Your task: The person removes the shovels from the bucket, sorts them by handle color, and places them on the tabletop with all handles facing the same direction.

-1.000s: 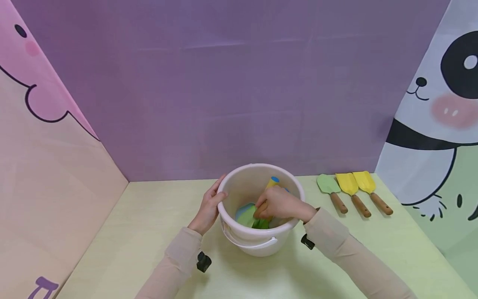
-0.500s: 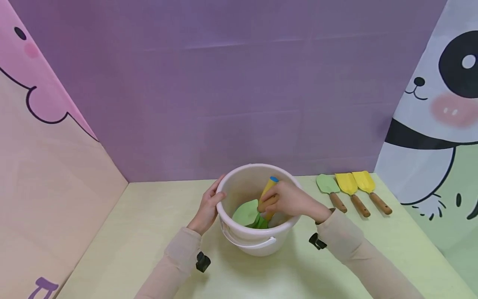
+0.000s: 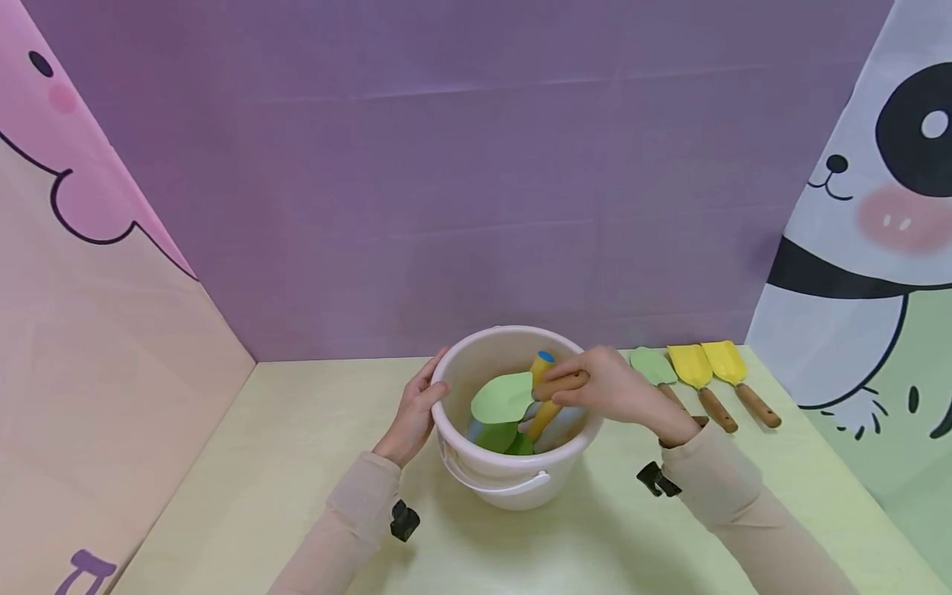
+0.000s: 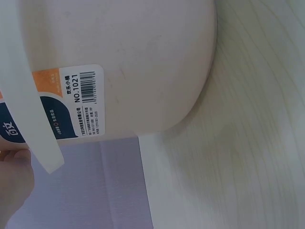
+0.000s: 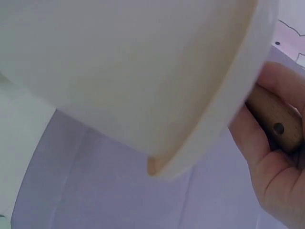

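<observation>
A white bucket (image 3: 521, 499) stands on the table, its handle hanging down at the front. My left hand (image 3: 411, 413) grips its left rim, thumb hooked inside; the left wrist view shows the bucket's wall with a label (image 4: 86, 100). Between the thumb and fingers of my right hand (image 3: 617, 392) is the wooden handle of a light green toy shovel (image 3: 502, 398), held level over the bucket's mouth, blade pointing left. In the right wrist view the wooden handle (image 5: 269, 114) shows beside the rim. Inside the bucket lie a darker green blade (image 3: 497, 438) and yellow handles, one blue-ended (image 3: 545, 359).
At the table's back right lie a light green shovel (image 3: 653, 365) and two yellow shovels, one at the middle (image 3: 692, 365) and one at the right (image 3: 725, 361), with wooden handles toward me. A purple backdrop (image 3: 476, 207) rises behind, with printed panels on both sides.
My right hand has drawn the light green shovel up from inside the bucket and to the right, its blade now near rim height. The left hand stays on the rim.
</observation>
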